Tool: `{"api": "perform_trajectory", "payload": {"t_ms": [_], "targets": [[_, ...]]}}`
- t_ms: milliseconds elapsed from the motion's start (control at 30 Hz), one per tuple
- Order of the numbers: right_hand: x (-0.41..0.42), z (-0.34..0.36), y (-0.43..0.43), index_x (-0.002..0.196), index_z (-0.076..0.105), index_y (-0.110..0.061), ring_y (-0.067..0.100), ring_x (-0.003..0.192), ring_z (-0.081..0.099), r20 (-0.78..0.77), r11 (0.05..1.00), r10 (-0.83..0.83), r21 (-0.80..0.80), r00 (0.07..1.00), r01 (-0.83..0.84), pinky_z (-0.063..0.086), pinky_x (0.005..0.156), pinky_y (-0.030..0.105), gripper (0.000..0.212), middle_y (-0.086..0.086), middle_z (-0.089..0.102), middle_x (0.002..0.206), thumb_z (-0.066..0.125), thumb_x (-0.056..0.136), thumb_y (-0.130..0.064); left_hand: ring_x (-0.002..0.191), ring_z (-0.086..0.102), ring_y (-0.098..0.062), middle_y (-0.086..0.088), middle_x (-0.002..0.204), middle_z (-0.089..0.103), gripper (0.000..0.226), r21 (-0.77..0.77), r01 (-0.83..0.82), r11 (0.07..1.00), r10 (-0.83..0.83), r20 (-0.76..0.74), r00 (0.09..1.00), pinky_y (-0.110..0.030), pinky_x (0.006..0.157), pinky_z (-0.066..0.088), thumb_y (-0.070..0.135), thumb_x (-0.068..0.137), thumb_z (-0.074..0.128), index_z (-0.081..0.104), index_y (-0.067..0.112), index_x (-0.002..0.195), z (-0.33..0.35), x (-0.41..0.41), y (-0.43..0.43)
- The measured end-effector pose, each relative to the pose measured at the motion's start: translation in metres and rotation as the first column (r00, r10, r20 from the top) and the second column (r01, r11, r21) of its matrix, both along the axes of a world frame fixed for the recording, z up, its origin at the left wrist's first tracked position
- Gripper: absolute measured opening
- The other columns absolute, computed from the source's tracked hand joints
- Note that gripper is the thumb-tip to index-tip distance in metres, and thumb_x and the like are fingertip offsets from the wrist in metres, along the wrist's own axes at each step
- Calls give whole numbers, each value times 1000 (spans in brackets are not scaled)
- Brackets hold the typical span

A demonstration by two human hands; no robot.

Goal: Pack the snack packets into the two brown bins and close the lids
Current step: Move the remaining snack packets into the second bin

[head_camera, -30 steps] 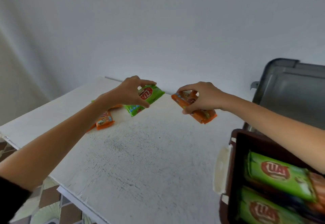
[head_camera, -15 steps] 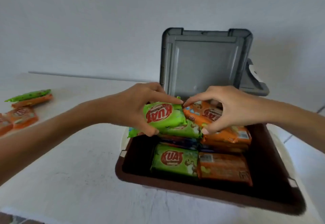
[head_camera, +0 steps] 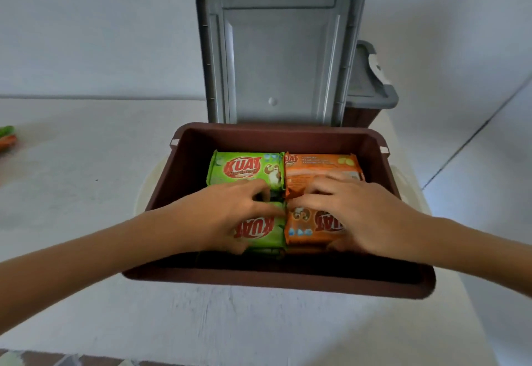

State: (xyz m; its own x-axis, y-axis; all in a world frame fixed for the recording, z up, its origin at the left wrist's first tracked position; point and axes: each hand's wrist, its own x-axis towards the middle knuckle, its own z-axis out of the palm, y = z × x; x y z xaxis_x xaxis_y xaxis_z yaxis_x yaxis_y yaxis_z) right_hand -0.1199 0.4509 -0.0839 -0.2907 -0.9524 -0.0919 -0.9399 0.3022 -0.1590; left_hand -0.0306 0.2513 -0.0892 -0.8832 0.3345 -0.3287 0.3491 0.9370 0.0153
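Lying four across the top of the bin, the packets sit edge to edge: far green packet and far orange packet toward the back wall, near green packet and near orange packet in front, each pair touching along a side. Left grip: curled over the near green packet, fingers across its far edge, thumb at its near edge, holding it. Right grip: spread over the near orange packet, thumb tucked at the near edge, holding it likewise. Handling, as I judge it: light, thin glossy film, likely slippery and soft, contents probably crushable; best taken by two opposite edges with a gentle pinch, not pressed flat in the middle. Lid: grey, standing upright at the back, not yet closed. Second bin: behind and to the right, with its lid down as far as I can see. Desk: white, carrying both bins. Loose packets: green and orange, at the far left edge, well apart from the bin, not yet packed.
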Motion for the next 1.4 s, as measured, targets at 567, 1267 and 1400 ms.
{"api": "perform_trajectory", "payload": {"t_ms": [567,1267,1400], "targets": [[10,-30,-23,72,72,-1,20,58,64,-410,996,69,83,910,-38,27,27,14,30,7,64,65,70,53,-24,67,64,-13,2,85,64,69,-91,154,984,-174,-283,943,-20,35,47,61,38,80,64,17,90,-18,3,-6],[16,-16,-23,132,40,-11,27,122,41,-283,970,-23,227,959,90,49,71,36,69,11,41,131,67,77,-43,64,62,-17,-2,82,64,77,-106,52,993,-81,-293,953,-23,34,42,62,29,82,64,12,85,-19,1,3],[16,-15,-22,124,53,-12,27,111,54,-299,976,-16,203,954,80,51,62,34,73,12,53,121,73,67,-52,93,59,-21,-6,110,58,73,-89,7,996,-29,-253,967,-31,56,52,57,58,75,56,9,111,-16,3,5]]}}
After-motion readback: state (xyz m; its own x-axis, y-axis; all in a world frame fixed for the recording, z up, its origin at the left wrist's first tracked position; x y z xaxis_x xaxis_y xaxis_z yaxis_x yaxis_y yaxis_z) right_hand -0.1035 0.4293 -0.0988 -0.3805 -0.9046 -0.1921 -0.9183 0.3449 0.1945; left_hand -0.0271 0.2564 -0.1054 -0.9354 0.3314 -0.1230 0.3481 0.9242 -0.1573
